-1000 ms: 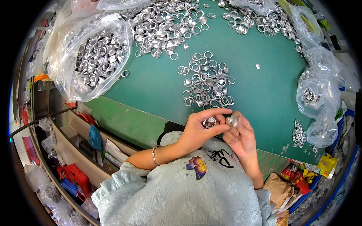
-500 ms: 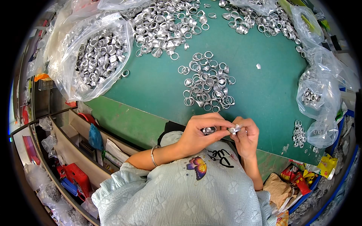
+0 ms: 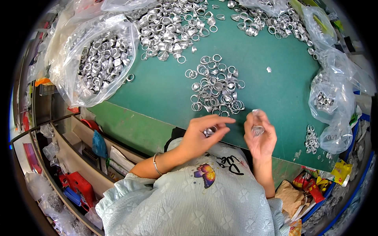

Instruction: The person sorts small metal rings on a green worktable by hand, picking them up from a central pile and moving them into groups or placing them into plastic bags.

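Silvery metal rings (image 3: 210, 131) sit in the curled fingers of my left hand (image 3: 193, 137), its thumb and index finger apart at the tips. To its right, my right hand (image 3: 260, 143) is raised with a silvery ring (image 3: 258, 130) held in its fingers; motion smears the fingertips a little. A gap separates the two hands at the near edge of the green table (image 3: 165, 86). Just beyond them lies a loose pile of silvery rings (image 3: 215, 88). A smaller cluster of rings (image 3: 312, 141) rests at the table's right side.
An open clear plastic bag (image 3: 132, 43) full of rings stands at the left. Big heaps of rings (image 3: 169, 27) cover the far side. More clear bags (image 3: 334, 78) line the right edge. A single small metal piece (image 3: 269, 69) lies alone. Drawers (image 3: 84, 137) flank my left.
My hands, together at a ring before, have come apart. The left moved slightly left and its thumb and index finger opened; the right turned and moved slightly right with a ring.
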`<action>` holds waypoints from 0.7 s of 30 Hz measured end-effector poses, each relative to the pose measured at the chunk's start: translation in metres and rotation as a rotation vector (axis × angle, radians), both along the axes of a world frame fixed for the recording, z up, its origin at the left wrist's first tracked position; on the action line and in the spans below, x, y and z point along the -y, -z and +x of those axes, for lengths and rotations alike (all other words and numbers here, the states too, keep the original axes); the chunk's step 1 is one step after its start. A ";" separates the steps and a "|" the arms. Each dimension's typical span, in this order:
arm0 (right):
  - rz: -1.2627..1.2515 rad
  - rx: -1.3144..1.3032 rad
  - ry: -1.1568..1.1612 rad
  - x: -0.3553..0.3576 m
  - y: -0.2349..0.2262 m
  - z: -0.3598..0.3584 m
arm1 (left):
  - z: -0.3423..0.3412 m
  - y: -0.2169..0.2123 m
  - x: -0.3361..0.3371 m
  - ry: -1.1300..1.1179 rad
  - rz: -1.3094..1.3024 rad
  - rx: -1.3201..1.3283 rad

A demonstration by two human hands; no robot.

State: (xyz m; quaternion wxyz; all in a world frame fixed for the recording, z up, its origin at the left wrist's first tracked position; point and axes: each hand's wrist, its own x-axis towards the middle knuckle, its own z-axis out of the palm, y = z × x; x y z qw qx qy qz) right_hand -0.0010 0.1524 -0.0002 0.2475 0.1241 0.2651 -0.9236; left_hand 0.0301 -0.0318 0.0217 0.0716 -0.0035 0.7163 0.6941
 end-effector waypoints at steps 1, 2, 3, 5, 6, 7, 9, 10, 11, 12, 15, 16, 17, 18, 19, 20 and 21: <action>0.261 -0.071 0.030 -0.003 0.000 -0.006 | 0.002 0.003 0.002 -0.022 0.025 0.068; 0.604 -0.255 0.000 -0.004 0.003 -0.009 | 0.003 0.005 0.004 -0.043 0.050 0.135; 0.945 -0.441 -0.030 -0.004 0.009 -0.011 | 0.005 0.007 0.005 -0.048 0.076 0.164; 1.555 -0.817 -0.078 0.004 0.006 -0.017 | 0.006 0.012 0.005 -0.041 0.061 0.185; 1.619 -0.896 -0.109 0.012 0.005 -0.018 | 0.006 0.013 0.005 -0.036 0.054 0.195; 1.681 -0.979 -0.140 0.019 0.005 -0.018 | 0.006 0.014 0.004 -0.037 0.064 0.209; 1.741 -1.062 -0.165 0.024 0.005 -0.020 | 0.004 0.013 0.002 -0.036 0.085 0.237; 1.712 -1.061 -0.150 0.023 0.006 -0.021 | 0.004 0.012 0.002 -0.032 0.094 0.259; 1.683 -1.060 -0.134 0.021 0.007 -0.021 | 0.004 0.011 0.002 -0.028 0.103 0.281; 1.655 -1.057 -0.118 0.018 0.008 -0.022 | 0.004 0.010 0.003 -0.023 0.112 0.303; 1.644 -1.032 -0.018 0.011 0.014 -0.018 | 0.004 0.013 0.001 -0.046 0.125 0.313; 1.617 -1.006 0.005 0.010 0.013 -0.018 | 0.004 0.015 0.001 -0.037 0.120 0.302; 1.590 -0.980 0.028 0.010 0.012 -0.017 | 0.004 0.016 0.000 -0.028 0.115 0.291; 1.562 -0.954 0.051 0.009 0.011 -0.017 | 0.003 0.017 0.000 -0.020 0.110 0.280; 1.536 -0.920 0.065 0.008 0.011 -0.016 | 0.003 0.017 -0.001 -0.017 0.107 0.279; 1.510 -0.888 0.079 0.006 0.011 -0.015 | 0.003 0.017 -0.001 -0.014 0.103 0.278; 1.484 -0.855 0.093 0.005 0.011 -0.014 | 0.002 0.017 -0.002 -0.011 0.100 0.278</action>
